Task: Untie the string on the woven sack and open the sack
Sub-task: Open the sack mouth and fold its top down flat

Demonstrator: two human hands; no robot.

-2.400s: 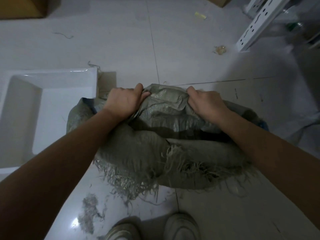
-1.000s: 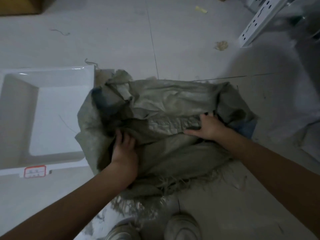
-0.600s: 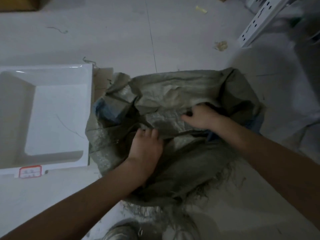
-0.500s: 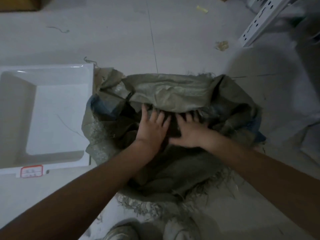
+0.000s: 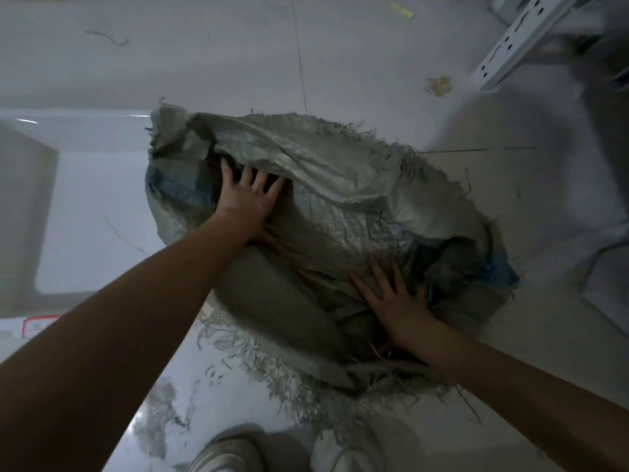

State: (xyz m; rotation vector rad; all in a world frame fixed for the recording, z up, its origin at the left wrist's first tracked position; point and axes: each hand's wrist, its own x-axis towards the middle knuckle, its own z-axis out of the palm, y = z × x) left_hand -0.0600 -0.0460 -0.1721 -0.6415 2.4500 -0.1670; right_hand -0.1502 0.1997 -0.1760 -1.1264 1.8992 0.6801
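Pale grey floor tiles (image 5: pixel 357 56) fill most of the view, bare and open along the far side and down the right of the sack. White and glossy, a rectangular basin (image 5: pixel 68 158) lies on the floor at the left, its near corner touching or just under the sack's left edge. A white perforated metal rail (image 5: pixel 510 42) slants across the far right corner, well apart from the sack.

Between basin and rail sits the woven sack (image 5: pixel 340 212), grey-green and crumpled into a wide heap on the tiles. Its mouth is spread, the rim frayed into loose strands along the far edge and thickest along the near edge. A patch of blue shows at its left side and another at its right. Whether any string remains on it cannot be made out.

The left hand (image 5: pixel 248 199) lies flat with fingers spread, reaching under the raised far fold of the sack, gripping nothing. The right hand (image 5: pixel 394 298) presses palm down with fingers spread on the near right folds, also gripping nothing.

Two light shoes (image 5: pixel 231 454) stand at the bottom edge, just beside the near fringe. Small scraps of debris (image 5: pixel 439 85) lie near the rail.
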